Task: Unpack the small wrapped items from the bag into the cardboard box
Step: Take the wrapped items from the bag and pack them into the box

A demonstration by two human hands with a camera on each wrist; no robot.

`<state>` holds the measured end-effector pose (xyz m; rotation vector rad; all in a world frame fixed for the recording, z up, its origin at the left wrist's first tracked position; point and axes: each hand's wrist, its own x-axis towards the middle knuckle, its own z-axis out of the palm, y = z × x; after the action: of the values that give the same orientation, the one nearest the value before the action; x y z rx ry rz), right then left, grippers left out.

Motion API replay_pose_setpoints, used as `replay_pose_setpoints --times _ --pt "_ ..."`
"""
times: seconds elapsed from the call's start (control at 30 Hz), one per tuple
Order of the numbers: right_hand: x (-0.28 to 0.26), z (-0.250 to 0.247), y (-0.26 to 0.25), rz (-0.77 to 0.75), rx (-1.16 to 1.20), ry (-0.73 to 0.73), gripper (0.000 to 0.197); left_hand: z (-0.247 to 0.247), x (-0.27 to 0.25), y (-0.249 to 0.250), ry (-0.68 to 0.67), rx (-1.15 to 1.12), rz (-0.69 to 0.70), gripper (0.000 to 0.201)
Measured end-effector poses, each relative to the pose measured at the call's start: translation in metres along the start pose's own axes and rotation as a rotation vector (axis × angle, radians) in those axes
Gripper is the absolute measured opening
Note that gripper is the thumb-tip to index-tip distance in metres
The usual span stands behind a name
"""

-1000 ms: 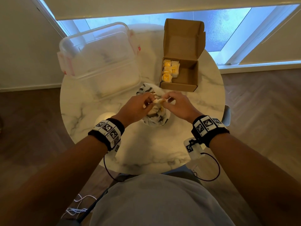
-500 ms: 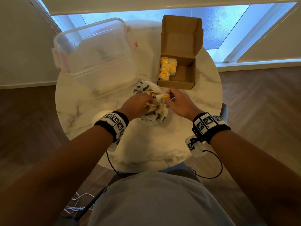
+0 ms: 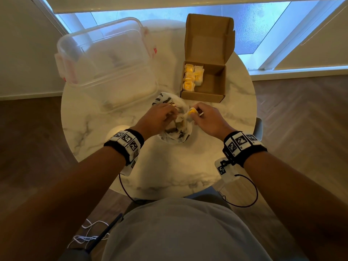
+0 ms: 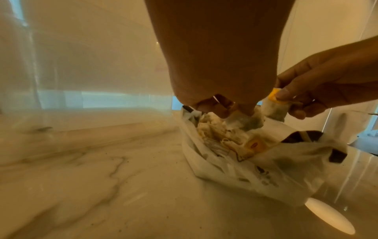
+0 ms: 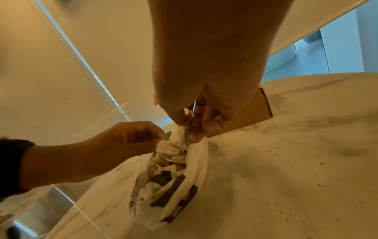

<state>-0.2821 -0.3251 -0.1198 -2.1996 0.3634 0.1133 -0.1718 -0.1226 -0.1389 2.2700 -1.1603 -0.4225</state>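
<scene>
Our right hand (image 3: 205,117) pinches a wrapped item (image 3: 192,112) above the bag (image 3: 177,136); our left hand (image 3: 158,117) seemingly pinches another inside. Light, crushable: hold them by the middle, towards the cardboard box (image 3: 205,85).

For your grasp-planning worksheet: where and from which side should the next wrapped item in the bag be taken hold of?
Pinch a wrapped item by its upturned paper edge, coming straight down through the bag's open mouth. The items lie loose and crumpled, facing up; the left hand holds the mouth open, so only the top is free.
</scene>
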Motion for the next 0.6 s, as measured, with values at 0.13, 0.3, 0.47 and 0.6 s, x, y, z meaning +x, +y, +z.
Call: replay_pose_setpoints --times 0.13,0.3,0.47,0.6 --pt "0.004 0.002 -0.001 -0.006 -0.023 -0.003 0.013 -0.009 -0.012 0.0 -0.019 -0.175 -0.109 0.009" --pt "0.006 0.008 -0.007 -0.026 -0.046 -0.031 0.013 -0.009 -0.018 -0.009 -0.081 -0.176 -0.143 0.016" --pt "0.004 0.009 -0.011 -0.035 -0.062 -0.041 0.013 -0.008 -0.018 -0.008 -0.084 -0.177 -0.226 0.018" --pt "0.003 0.009 -0.011 -0.038 -0.073 -0.036 0.014 -0.009 -0.019 -0.007 -0.022 -0.179 -0.213 0.019"
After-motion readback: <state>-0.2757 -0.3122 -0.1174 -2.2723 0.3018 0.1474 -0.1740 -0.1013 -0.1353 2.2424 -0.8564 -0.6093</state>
